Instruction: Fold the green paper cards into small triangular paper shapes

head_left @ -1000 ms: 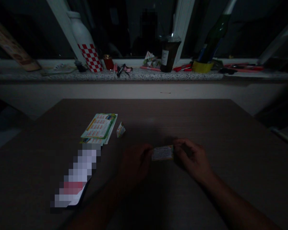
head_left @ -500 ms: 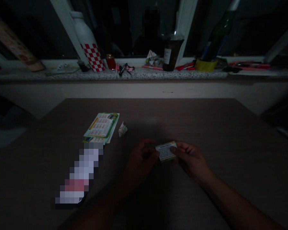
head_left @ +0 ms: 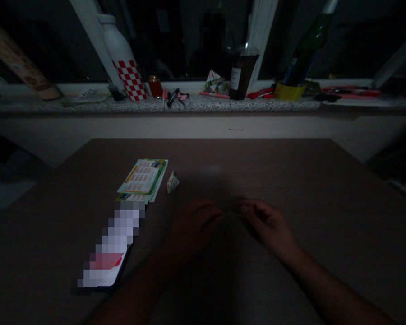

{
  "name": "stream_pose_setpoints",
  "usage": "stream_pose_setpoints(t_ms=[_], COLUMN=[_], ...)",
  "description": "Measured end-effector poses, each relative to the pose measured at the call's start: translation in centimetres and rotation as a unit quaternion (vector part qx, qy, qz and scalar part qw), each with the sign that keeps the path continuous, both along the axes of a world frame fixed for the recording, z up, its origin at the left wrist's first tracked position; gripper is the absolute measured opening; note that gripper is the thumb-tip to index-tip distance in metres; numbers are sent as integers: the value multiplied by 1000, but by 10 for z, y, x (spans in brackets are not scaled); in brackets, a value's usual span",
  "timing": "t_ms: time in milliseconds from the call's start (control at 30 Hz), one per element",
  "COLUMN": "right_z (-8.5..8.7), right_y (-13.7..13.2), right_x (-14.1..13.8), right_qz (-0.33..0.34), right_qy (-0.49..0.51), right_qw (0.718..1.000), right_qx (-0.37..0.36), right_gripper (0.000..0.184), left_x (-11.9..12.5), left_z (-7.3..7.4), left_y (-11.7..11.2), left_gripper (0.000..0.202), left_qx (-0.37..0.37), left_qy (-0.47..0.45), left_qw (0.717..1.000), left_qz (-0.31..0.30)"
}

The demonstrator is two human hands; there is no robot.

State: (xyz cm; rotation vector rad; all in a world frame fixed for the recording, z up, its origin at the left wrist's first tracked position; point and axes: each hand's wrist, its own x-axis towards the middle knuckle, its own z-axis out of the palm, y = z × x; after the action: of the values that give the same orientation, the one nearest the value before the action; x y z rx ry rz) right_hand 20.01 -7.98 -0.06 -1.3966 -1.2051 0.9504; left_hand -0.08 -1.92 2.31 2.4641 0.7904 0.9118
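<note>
Though edge-on, card in grip, left hand to right hand, broad tabletop rightward.

i have a piece of paper between the left hand and the right hand, over the table. to their left lies the phone, its far end at the near edge of the card stack; just right of that stack i see a paper fold. behind the table runs the sill, bearing, left to right, a bottle, a jar, clips and a cup, with the window behind.
</note>
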Motion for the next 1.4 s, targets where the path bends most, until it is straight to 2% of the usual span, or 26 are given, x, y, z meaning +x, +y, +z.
stream_pose_setpoints(t_ms=[67,167,267,367,500,600,900,1000,1100,1267,1400], right_z=[3,10,17,20,22,23,20,21,24,25,22], right_y=[-2,-6,-9,-10,-9,-10,-13,-12,-11,-12,-12], right_x=[2,1,-2,-3,-2,-2,-3,-4,-6,-8,-6], right_qz=[-4,33,63,74,63,62,48,51,47,69,82], right_qy=[-140,-244,-274,-257,-214,-195,-144,-158,-207,-285,-345], right_qw=[985,946,915,902,911,920,946,947,935,892,861], right_qx=[101,212,290,338,345,333,286,276,286,343,365], right_gripper=[15,22,28,27,28,28,21,21,26,27,21], left_x=[-2,-4,-3,-1,-1,-1,-2,-2,-2,3,6], left_z=[1,4,9,12,12,13,17,16,15,14,16], left_y=[1,-1,-4,-6,-4,-3,-6,-5,-6,-16,-19], left_gripper=[11,13,13,9,6,3,9,10,11,12,15], left_qx=[57,108,119,75,-42,-102,-141,-122,-61,49,72], left_qy=[27,59,80,50,-29,-61,-92,-84,-62,-12,9], left_qw=[998,992,989,996,999,992,985,988,995,997,993], left_qz=[5,-2,-26,-28,-17,-27,-33,-41,-50,-62,-88])
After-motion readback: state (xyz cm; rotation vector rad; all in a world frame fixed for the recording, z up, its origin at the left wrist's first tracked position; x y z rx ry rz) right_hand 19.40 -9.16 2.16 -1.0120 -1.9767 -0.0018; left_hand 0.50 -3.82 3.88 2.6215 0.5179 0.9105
